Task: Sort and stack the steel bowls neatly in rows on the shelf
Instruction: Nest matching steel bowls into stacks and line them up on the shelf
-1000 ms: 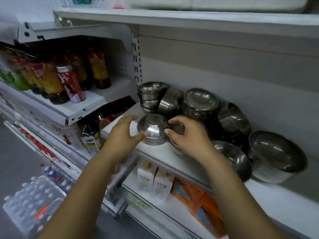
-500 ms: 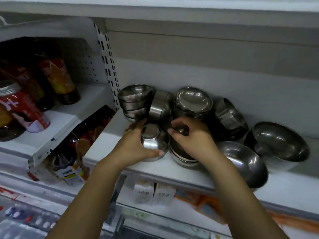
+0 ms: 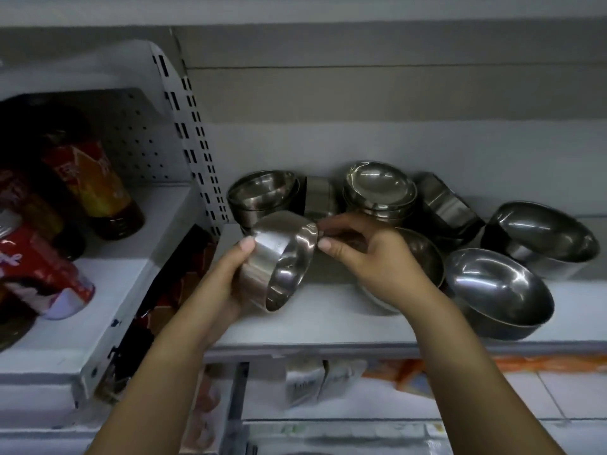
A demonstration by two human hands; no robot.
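While the left hand [image 3: 230, 284] wraps its fingers round the outer wall and the right hand [image 3: 374, 257] pinches the rim between thumb and forefinger, the small steel bowl [image 3: 282, 254] is held off the shelf [image 3: 328, 318], over its front-left part. It's tipped on its side with the mouth facing down-right. Progress looks early to me. There are two nested stacks at the back edge: the left stack [image 3: 262, 195] by the back-left corner and the middle stack [image 3: 381, 188] beside it. Everything else is loose: tipped bowls [image 3: 446, 208] lie on their sides right of the middle stack, another bowl [image 3: 423, 254] is half hidden behind the right hand, and two big ones sit tilted, the front large bowl [image 3: 499, 287] near the front edge and the right large bowl [image 3: 545, 234] behind it. No rows yet, and size sorting and nesting are mostly left to do. The shelf is white shop shelving with a grey back panel and a slotted upright [image 3: 187, 126] at the left. Sauce bottles [image 3: 95, 188] stand on the neighbouring shelf, and blurred cartons [image 3: 308, 382] sit on the tier below.
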